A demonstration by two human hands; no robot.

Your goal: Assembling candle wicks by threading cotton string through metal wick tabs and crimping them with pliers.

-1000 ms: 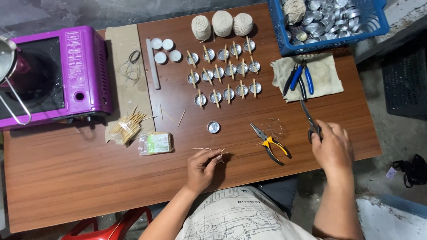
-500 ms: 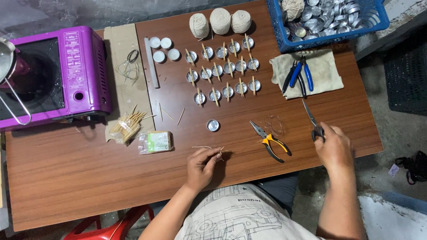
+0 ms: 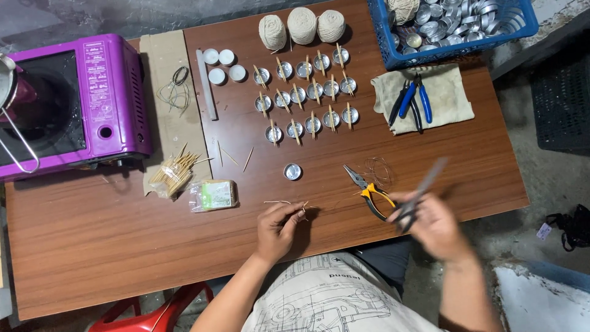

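My left hand pinches a thin string and small stick against the brown table near its front edge. My right hand holds black-handled scissors, blurred, lifted over the table right of the yellow-handled pliers. A single small metal cup lies just beyond my left hand. Rows of metal cups with sticks across them stand further back.
A purple stove with a pot sits at the left. Three string balls and white candles are at the back. A blue crate of cups, blue-handled tools on a cloth, a stick bundle and a small packet also lie here.
My right hand has lifted the scissors off the table's right side and brought them leftward toward my left hand. My left hand has stayed in place with the string.
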